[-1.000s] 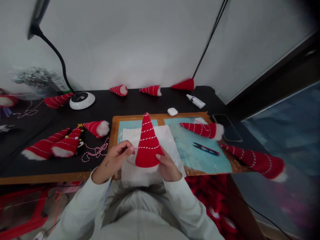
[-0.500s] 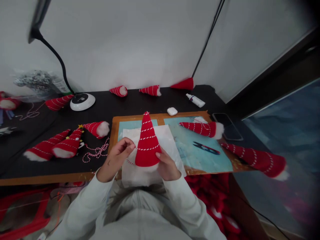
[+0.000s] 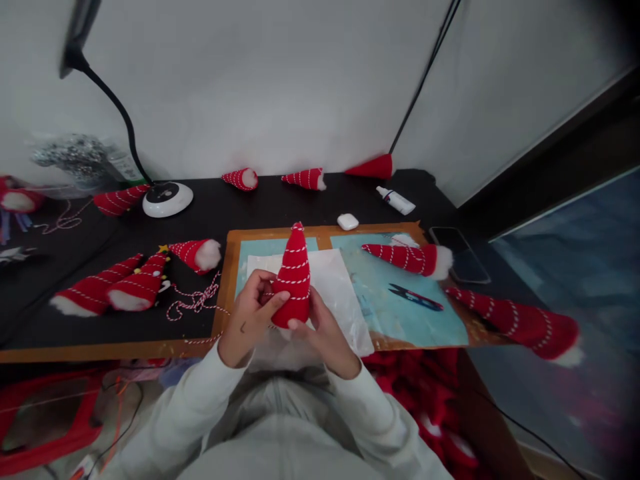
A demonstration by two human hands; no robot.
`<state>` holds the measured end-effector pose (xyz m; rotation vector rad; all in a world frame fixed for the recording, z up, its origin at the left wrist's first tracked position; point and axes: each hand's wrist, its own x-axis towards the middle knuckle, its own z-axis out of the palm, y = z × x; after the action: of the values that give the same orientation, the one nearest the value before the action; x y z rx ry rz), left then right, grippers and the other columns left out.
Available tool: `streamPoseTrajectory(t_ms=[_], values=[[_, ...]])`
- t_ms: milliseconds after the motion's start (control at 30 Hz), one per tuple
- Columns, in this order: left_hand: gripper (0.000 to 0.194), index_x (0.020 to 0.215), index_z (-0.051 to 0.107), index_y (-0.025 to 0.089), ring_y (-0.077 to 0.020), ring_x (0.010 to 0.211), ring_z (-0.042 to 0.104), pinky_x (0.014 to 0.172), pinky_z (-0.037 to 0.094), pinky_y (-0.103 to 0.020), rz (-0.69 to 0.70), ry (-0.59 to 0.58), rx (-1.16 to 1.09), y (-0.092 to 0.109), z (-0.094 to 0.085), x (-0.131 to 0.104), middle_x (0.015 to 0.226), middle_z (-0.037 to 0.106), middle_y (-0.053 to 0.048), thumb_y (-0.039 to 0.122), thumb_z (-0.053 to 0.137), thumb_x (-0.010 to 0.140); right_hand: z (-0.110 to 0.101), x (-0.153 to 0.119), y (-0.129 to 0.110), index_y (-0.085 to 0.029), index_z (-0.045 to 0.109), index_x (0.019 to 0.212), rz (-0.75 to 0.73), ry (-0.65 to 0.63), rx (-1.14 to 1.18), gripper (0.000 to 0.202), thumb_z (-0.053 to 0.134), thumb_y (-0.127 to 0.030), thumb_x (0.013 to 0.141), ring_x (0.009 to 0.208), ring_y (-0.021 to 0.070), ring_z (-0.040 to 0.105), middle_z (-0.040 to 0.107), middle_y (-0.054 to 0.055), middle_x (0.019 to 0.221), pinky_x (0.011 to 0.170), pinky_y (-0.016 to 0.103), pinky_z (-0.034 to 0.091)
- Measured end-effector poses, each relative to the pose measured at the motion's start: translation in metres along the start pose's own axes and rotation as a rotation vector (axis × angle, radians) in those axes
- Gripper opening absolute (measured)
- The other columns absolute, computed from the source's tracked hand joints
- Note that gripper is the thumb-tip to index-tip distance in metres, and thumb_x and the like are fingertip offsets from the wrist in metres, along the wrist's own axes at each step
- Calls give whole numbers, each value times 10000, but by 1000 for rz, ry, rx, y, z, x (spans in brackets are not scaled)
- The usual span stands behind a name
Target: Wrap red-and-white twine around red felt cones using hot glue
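A red felt cone (image 3: 296, 270) wound with red-and-white twine stands point up between my hands, over a white sheet (image 3: 336, 293). My left hand (image 3: 253, 313) grips its lower left side, thumb across the front. On the lower right, my right hand (image 3: 325, 330) holds it with the thumb near the bottom edge. The cone's back and base are mostly hidden by my fingers. Loose twine (image 3: 197, 301) lies tangled to the left, and a strand runs along the table edge toward my left wrist.
Several other striped red cones with white stuffing lie around, one (image 3: 407, 259) on the blue mat (image 3: 430, 330). Thread snips (image 3: 416, 297), a phone (image 3: 460, 255), a white bottle (image 3: 396, 200) and a small white case (image 3: 348, 221) are to the right. A lamp base (image 3: 167, 200) stands back left.
My left hand has moved right onto the cone, its thumb now across the front. The cone has turned and looks narrower. My right thumb has shifted lower along it.
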<state>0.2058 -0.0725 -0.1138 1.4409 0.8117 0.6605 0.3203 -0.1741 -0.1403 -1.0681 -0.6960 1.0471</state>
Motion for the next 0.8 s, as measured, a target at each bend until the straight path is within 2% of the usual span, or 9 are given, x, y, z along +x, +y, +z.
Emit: streamPoseTrajectory(t_ms=[67,133,267,367,533,700,800], values=[[401,1015,551,203,-137,670,512,616,423,-245,10,-53,53,4,-2,0,750,546,29,455,746,771,2,1,3,-266,632,1217,15,74,-14,573,860,-314,694,1145,262,638,698,49,1245,1006,393,494],[364,1017,591,199,-133,659,487,610,401,-243,19,-93,131,8,-8,1,723,510,39,429,739,777,1,3,8,-256,644,1195,60,113,67,518,833,-323,718,1125,265,656,714,51,1223,1002,408,502],[287,985,661,203,-120,620,428,581,341,-239,26,-87,238,14,-27,5,683,446,50,414,717,799,-6,3,10,-262,639,1199,156,96,293,534,813,-291,696,1115,282,668,740,43,1175,1021,444,499],[280,895,650,192,-124,625,420,583,326,-243,0,-96,239,12,-34,7,679,469,42,443,721,794,-8,1,6,-249,659,1159,200,100,408,526,793,-262,650,1120,303,669,759,42,1123,1046,467,482],[291,835,576,185,-127,655,441,616,349,-243,-32,-198,106,5,-26,5,708,502,33,452,690,809,-8,4,1,-184,717,1068,232,14,463,440,757,-320,652,1115,347,674,772,88,1083,1058,507,464],[322,816,537,188,-119,652,418,608,348,-238,-40,-145,2,4,-15,4,721,478,38,452,718,779,-9,9,7,-247,689,1053,196,112,450,386,763,-275,675,1126,288,673,770,37,1069,1039,460,487],[336,804,510,195,-111,636,401,584,340,-227,-56,-118,-31,3,-7,2,709,466,46,428,746,754,-8,9,9,-256,690,1013,181,95,455,318,757,-362,721,1150,287,659,762,34,1092,1027,455,499]])
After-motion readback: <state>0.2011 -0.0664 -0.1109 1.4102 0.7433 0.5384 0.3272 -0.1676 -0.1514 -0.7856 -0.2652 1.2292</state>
